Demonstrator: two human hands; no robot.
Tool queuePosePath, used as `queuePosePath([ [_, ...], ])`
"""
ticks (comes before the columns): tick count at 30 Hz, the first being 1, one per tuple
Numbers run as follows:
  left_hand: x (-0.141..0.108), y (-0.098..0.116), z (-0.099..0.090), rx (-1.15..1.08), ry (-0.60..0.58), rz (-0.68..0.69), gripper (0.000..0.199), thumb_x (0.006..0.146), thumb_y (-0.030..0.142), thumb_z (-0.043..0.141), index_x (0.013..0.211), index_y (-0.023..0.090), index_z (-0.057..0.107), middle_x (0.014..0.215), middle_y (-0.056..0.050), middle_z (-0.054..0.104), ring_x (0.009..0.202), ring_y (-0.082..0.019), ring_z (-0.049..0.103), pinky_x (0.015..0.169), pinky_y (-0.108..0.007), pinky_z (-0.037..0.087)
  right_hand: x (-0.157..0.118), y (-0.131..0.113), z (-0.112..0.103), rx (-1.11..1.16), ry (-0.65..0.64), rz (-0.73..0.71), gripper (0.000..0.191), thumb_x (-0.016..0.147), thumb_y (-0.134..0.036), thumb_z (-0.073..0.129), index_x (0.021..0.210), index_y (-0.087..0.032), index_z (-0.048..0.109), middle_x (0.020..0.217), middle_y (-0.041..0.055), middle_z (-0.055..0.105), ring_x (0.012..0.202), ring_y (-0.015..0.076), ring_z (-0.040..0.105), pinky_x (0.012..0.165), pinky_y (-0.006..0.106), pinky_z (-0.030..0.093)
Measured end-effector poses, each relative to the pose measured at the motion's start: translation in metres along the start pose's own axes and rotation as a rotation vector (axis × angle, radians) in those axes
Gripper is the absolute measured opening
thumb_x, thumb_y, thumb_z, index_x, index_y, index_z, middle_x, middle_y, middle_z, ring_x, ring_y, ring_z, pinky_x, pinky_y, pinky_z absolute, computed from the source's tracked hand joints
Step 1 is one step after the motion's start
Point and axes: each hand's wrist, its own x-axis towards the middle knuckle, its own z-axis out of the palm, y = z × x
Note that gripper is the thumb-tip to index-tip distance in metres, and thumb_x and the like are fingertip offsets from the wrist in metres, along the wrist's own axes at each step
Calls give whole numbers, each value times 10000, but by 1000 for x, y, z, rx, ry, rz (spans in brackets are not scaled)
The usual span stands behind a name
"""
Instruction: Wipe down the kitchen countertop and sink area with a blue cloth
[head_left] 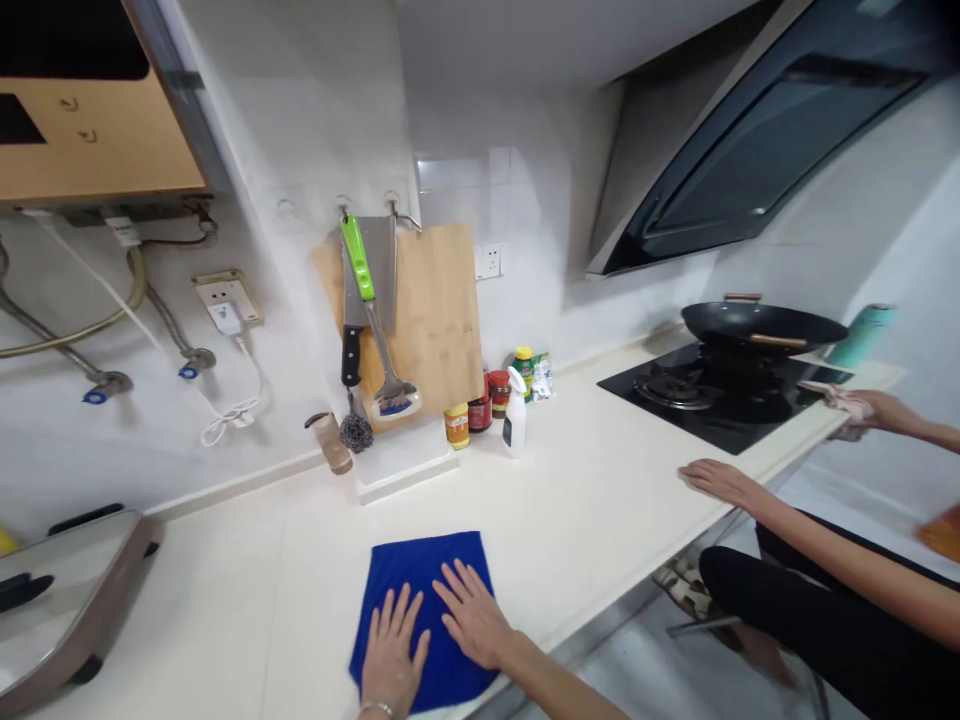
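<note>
A blue cloth point(427, 560) lies spread on the white countertop point(600, 490), its near edge by the counter's front. My left hand point(394, 645) rests on the cloth's left part, fingers spread, a bracelet at the wrist. On the right part of the cloth, my right hand point(474, 615) lies flat with its fingers apart. Both palms press down and neither hand grips anything. Behind the cloth stands a white spray bottle point(515, 420), beside several jars and a yellow-lidded container point(523, 368).
To the right, another person's hand point(720, 480) rests on the counter; their other hand holds a pinkish cloth point(844, 400) by the gas stove point(675, 390). A wok point(765, 325) sits there. An electric pan point(67, 600) stands left. A cutting board point(442, 310) leans behind hanging utensils.
</note>
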Motion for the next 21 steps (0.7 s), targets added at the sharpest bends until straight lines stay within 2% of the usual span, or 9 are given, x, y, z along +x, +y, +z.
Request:
queuePosePath([
  [3, 3, -42, -11, 29, -94, -75, 517, 960, 360, 353, 1475, 340, 318, 1567, 24, 334, 1456, -273, 291, 1170, -561, 350, 3, 12, -8, 59, 111, -2, 501, 998, -265, 341, 1497, -227, 354, 1524, 80, 402, 1399, 210, 383, 1168, 467, 384],
  [6, 15, -56, -18, 24, -145, -54, 531, 950, 420, 378, 1469, 317, 338, 1554, -4, 355, 1440, -271, 327, 1175, -553, 344, -24, 53, -19, 13, 313, 109, 487, 959, -168, 318, 1419, -195, 474, 1436, 107, 513, 1341, 209, 463, 1124, 457, 449],
  [9, 31, -46, -19, 8, -50, 98, 528, 963, 440, 351, 1480, 352, 291, 1558, 17, 346, 1451, -246, 312, 1192, -549, 318, -64, 103, -30, -89, 412, 173, 474, 905, -118, 338, 1307, -175, 583, 1307, 124, 616, 1239, 228, 558, 1042, 456, 527],
  [12, 46, -29, -7, 8, 32, 245, 534, 966, 431, 353, 1484, 415, 225, 1568, 36, 322, 1452, -259, 313, 1155, -551, 383, -93, 138, -36, -146, 464, 150, 463, 872, -105, 366, 1237, -203, 634, 1231, 105, 660, 1149, 219, 617, 953, 409, 586],
  [14, 51, -20, 8, 26, 91, 254, 571, 952, 431, 388, 1490, 412, 197, 1573, 9, 313, 1447, -285, 329, 1135, -553, 405, -101, 146, -37, -135, 457, 135, 476, 859, -93, 374, 1235, -227, 633, 1247, 87, 654, 1158, 212, 613, 950, 392, 587],
  [17, 55, -7, 28, 38, 157, 198, 615, 934, 429, 425, 1498, 390, 183, 1589, -16, 294, 1461, -312, 303, 1155, -566, 359, -101, 142, -37, -97, 418, 223, 476, 843, -89, 396, 1232, -243, 624, 1279, 73, 635, 1180, 227, 597, 991, 429, 561],
  [19, 57, 5, 33, 25, 158, 153, 619, 930, 425, 434, 1500, 381, 196, 1597, -27, 286, 1473, -322, 273, 1168, -579, 325, -99, 138, -35, -90, 407, 280, 462, 843, -102, 413, 1235, -247, 610, 1290, 67, 626, 1179, 238, 594, 995, 448, 552],
  [21, 64, 22, 33, 7, 139, 99, 621, 927, 435, 437, 1503, 364, 216, 1606, -54, 271, 1483, -339, 238, 1172, -602, 301, -99, 138, -34, -96, 405, 279, 442, 854, -125, 435, 1247, -251, 595, 1290, 63, 626, 1172, 241, 597, 976, 440, 558],
])
